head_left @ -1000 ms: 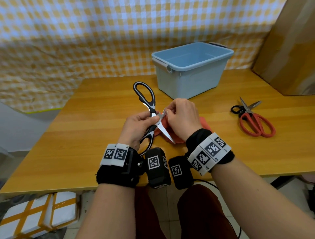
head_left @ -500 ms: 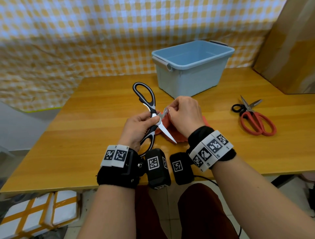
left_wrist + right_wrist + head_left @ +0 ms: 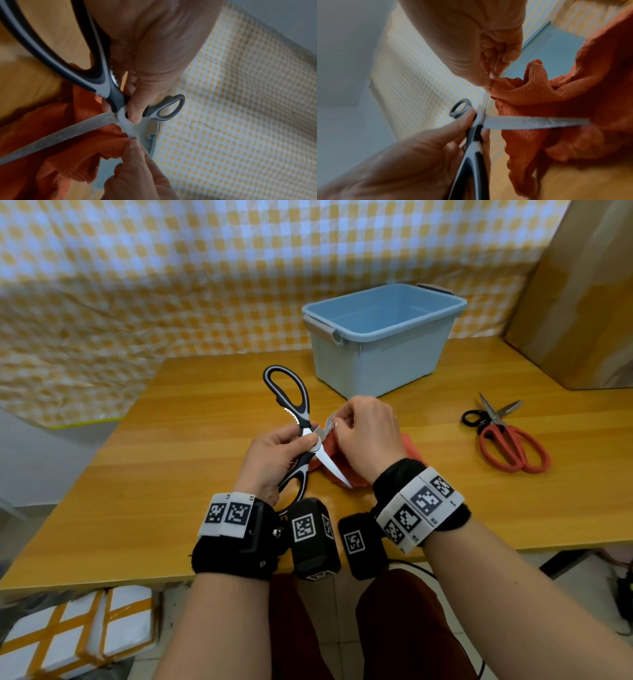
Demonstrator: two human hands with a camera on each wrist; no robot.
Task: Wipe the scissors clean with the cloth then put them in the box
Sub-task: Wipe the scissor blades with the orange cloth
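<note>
Black-and-grey kitchen scissors (image 3: pixel 291 402) (image 3: pixel 109 94) (image 3: pixel 476 135) stand spread wide above the wooden table (image 3: pixel 171 467). My left hand (image 3: pixel 274 460) (image 3: pixel 137 106) grips them at the pivot and the near handle. My right hand (image 3: pixel 366 440) (image 3: pixel 489 79) pinches the orange cloth (image 3: pixel 330 448) (image 3: pixel 82 146) (image 3: pixel 547 94) around the far blade, close to its tip. The other blade (image 3: pixel 330 469) (image 3: pixel 536 122) points toward me over the hanging cloth. The light blue box (image 3: pixel 383 337) stands open behind the hands.
Red-handled scissors (image 3: pixel 507 440) lie on the table at the right, with small black-handled ones (image 3: pixel 479 416) beside them. A cardboard sheet (image 3: pixel 582 302) leans at the back right. A yellow checked cloth (image 3: pixel 154 268) hangs behind the table.
My right hand with the cloth has slid a little along the far blade, away from the pivot. The left hand and the scissors have stayed nearly still.
</note>
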